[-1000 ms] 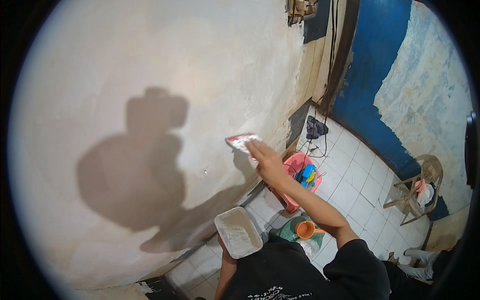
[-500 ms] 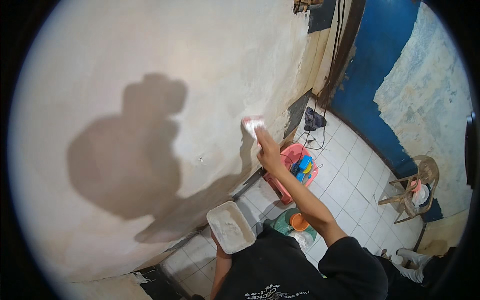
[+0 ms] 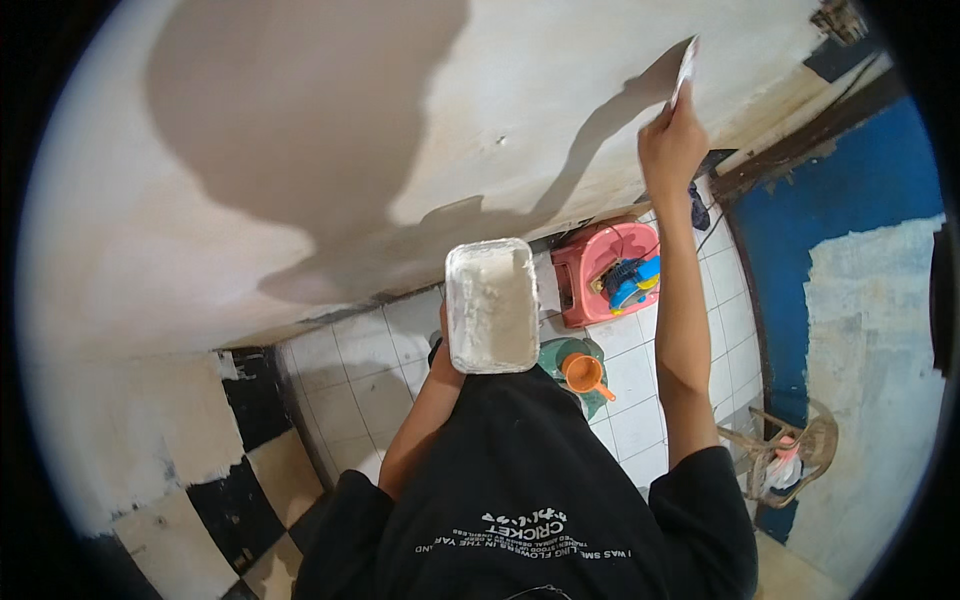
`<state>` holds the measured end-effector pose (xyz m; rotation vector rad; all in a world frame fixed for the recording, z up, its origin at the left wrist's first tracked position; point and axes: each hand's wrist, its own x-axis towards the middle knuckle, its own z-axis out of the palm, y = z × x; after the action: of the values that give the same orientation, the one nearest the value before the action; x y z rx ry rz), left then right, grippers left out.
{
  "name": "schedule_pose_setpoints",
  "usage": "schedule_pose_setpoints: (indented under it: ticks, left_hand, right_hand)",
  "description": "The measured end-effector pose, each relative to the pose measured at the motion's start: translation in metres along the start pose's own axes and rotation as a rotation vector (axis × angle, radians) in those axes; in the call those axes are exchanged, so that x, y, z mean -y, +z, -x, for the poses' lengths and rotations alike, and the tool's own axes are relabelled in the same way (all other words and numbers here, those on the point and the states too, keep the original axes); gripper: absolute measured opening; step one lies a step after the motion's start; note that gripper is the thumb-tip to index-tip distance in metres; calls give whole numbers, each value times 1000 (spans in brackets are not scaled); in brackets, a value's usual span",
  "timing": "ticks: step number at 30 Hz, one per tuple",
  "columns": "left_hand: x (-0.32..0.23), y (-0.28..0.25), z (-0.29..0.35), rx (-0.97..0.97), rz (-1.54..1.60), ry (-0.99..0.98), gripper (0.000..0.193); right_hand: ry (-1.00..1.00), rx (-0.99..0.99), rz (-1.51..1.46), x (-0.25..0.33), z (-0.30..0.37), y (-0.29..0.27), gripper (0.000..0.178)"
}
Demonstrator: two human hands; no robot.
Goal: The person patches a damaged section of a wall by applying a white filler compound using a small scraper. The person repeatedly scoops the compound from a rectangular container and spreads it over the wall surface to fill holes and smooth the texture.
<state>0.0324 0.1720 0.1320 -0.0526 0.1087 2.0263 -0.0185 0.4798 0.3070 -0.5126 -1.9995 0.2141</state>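
Note:
In my right hand (image 3: 672, 145) is a putty knife (image 3: 686, 70), its blade smeared white and seen nearly edge-on at the upper right. The blade is close to the pale, patchy wall (image 3: 540, 70); whether it touches cannot be told. My left hand (image 3: 447, 362) holds a white rectangular tub (image 3: 533, 345) in front of my body. Pale putty (image 3: 493, 305) coats the inside of the tub. Most of the left hand's fingers are hidden behind and beneath the tub.
Beyond the tub stands a pink plastic stool (image 3: 570, 290) with blue and yellow things on it. Nearer is a green stool (image 3: 553, 355) carrying an orange dipper (image 3: 583, 373). A worn chair (image 3: 822, 445) stands right, by a blue, partly whitened wall (image 3: 780, 250). White tiles (image 3: 345, 350) cover the floor.
The view has shifted and turned. My right arm has stretched farther out, and the putty knife has turned from broad side to edge-on. The tub is still in my left hand.

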Motion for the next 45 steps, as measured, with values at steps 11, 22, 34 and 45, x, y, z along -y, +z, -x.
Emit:
schedule_pose_setpoints:
  ticks: [11,22,34,45]
  left_hand:
    - [14,-12,-10,125,119,79,80]
    - [5,-39,2,83,117,353,62]
    - [-3,-22,30,0,-8,388,64]
    - [-13,1,44,-35,-49,236,79]
  right_hand:
    - [667,405,-910,53,88,-128,20]
    - [328,887,-543,133,144,-116,15]
    - [262,880,-491,182,176,-101,15]
    - [487,943,-643,156,211,-89,17]
